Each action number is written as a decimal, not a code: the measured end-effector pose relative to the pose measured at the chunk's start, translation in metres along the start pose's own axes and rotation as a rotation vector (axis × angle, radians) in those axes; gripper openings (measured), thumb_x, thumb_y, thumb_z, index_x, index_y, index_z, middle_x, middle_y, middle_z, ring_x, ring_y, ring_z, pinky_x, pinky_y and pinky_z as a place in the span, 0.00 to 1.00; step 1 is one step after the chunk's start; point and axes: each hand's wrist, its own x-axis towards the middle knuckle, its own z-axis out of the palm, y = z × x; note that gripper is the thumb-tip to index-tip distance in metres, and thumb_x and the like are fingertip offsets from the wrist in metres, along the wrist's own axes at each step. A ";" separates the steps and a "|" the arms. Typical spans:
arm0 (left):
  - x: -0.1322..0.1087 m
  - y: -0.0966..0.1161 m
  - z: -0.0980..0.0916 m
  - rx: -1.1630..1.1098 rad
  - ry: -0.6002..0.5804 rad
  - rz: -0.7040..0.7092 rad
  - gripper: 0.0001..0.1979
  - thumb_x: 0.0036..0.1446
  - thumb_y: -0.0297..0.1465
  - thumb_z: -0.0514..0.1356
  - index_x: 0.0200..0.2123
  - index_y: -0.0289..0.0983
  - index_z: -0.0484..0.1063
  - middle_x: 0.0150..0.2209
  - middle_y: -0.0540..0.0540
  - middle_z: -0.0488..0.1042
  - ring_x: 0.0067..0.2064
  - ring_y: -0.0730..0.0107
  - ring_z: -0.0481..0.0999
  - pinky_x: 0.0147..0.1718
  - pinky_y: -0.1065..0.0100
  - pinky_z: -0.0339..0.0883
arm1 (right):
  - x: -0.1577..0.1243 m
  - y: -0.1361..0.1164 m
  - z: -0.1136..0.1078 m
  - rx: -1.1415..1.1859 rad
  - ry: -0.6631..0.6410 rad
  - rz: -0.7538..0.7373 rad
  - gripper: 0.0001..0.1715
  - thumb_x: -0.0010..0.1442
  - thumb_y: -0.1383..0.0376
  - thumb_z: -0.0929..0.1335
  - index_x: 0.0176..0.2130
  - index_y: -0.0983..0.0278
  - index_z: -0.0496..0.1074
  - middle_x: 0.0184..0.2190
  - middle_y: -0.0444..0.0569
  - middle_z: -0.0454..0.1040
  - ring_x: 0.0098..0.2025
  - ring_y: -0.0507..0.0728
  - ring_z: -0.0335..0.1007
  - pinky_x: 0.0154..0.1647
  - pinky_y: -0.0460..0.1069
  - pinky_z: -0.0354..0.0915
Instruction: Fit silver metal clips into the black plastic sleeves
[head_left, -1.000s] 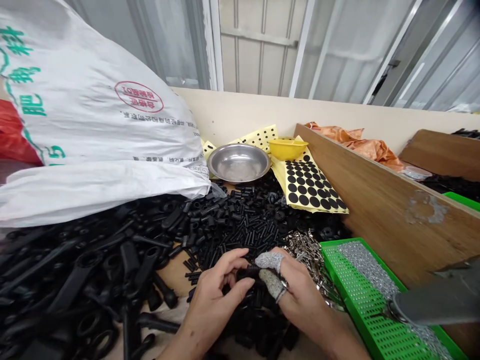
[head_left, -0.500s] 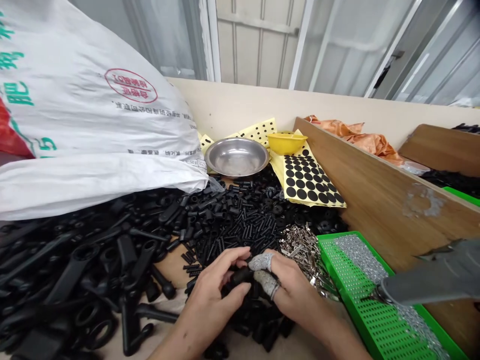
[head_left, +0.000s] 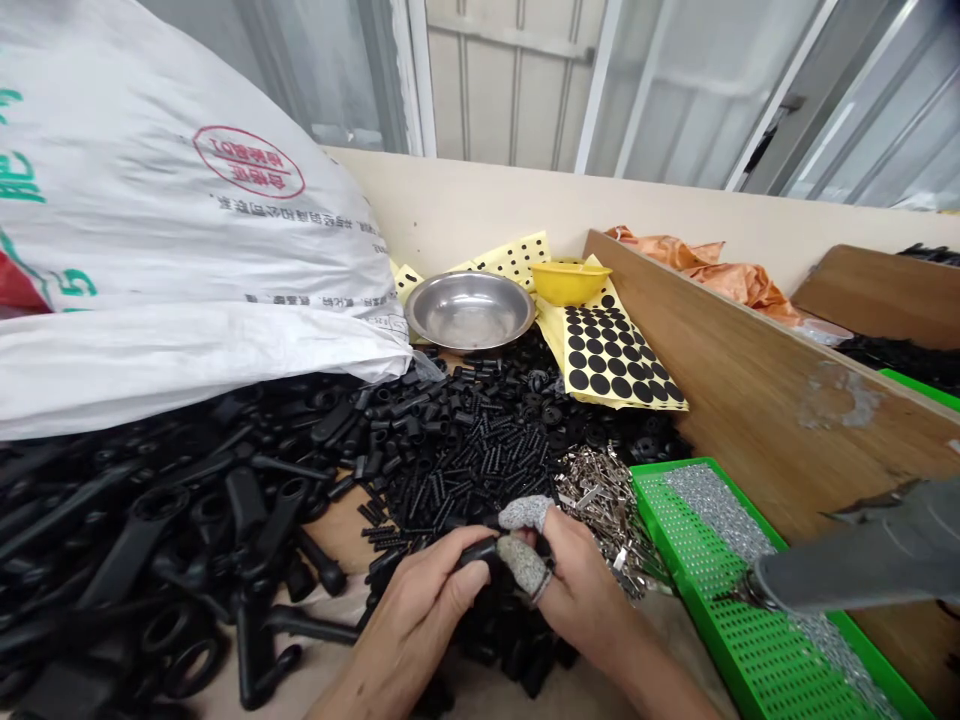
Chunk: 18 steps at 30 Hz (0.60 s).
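Looking across the bench from biggest to smallest, I see the white printed sack (head_left: 172, 250) slumped at the far left, the wooden divider (head_left: 757, 390) running down the right, and the spread of long black plastic handles (head_left: 150, 530) filling the near left, all in the same relation as a second ago; only my view has tilted down a little, so they sit higher in the frame. The green perforated tray (head_left: 720, 590) with its silver bits, the steel dish (head_left: 470, 310) and the yellow sheet of black round pads (head_left: 611, 355) lie untouched. What has changed is at the hands: the left hand (head_left: 420, 625) has drawn in from loosely curled to pinching a short black piece (head_left: 480, 552) between thumb and forefinger, while the right hand (head_left: 577, 590), with grey fabric caps on two fingertips (head_left: 525, 515), has closed up against it, pressing on the same piece. It sits between both hands, just above the heap of small black parts (head_left: 480, 460). I judge the two are now mating or seating something, past the picking stage.
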 end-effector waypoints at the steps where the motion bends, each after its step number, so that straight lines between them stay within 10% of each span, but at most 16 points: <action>1: 0.000 0.000 0.000 -0.029 -0.009 -0.013 0.12 0.59 0.32 0.52 0.44 0.42 0.72 0.37 0.51 0.78 0.38 0.67 0.75 0.36 0.73 0.66 | 0.000 -0.001 -0.001 -0.033 -0.016 -0.012 0.05 0.59 0.70 0.60 0.35 0.62 0.64 0.32 0.47 0.68 0.37 0.56 0.64 0.39 0.50 0.60; 12: -0.001 -0.015 0.007 -0.273 -0.011 -0.188 0.13 0.55 0.36 0.55 0.41 0.37 0.73 0.24 0.51 0.72 0.27 0.70 0.70 0.25 0.74 0.65 | -0.004 -0.006 -0.009 -0.175 -0.211 -0.186 0.09 0.55 0.74 0.57 0.32 0.62 0.60 0.32 0.49 0.67 0.37 0.56 0.63 0.40 0.49 0.60; 18: -0.005 -0.011 0.007 -0.109 0.068 0.025 0.11 0.56 0.31 0.56 0.40 0.40 0.74 0.32 0.48 0.77 0.33 0.67 0.74 0.33 0.72 0.67 | -0.008 -0.004 -0.005 -0.038 -0.265 -0.006 0.10 0.61 0.69 0.56 0.28 0.61 0.56 0.27 0.43 0.64 0.30 0.53 0.60 0.34 0.46 0.57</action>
